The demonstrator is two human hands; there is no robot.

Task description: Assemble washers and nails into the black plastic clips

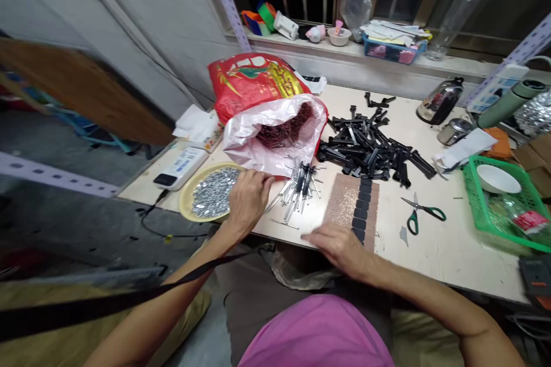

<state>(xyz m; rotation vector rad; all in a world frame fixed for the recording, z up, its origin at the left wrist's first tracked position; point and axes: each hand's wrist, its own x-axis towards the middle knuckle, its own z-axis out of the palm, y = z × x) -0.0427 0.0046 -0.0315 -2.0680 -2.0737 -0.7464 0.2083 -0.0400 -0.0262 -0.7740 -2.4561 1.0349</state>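
Note:
My left hand [249,199] is at the right rim of a yellow bowl [186,206] full of small shiny metal pieces [213,192]. Its fingers are bent together, and what they may hold is too small to make out. Just right of it lies a loose heap of silver pins [295,198] with a few black parts [305,178] among them. One single pin [284,223] lies apart, nearer the table edge. My right hand [340,246] rests at the front edge, fingers stretched leftward, beside a brown ridged sheet [338,206] bearing a row of black pieces [360,209].
Behind the pins, a red and white sack [258,83] lies open with dark reddish pieces inside. A pile of black plastic parts [365,143] spreads to its right. Scissors [419,212], a green basket [473,200], a kettle [439,100] and a white power bank [181,169] also occupy the table [451,264].

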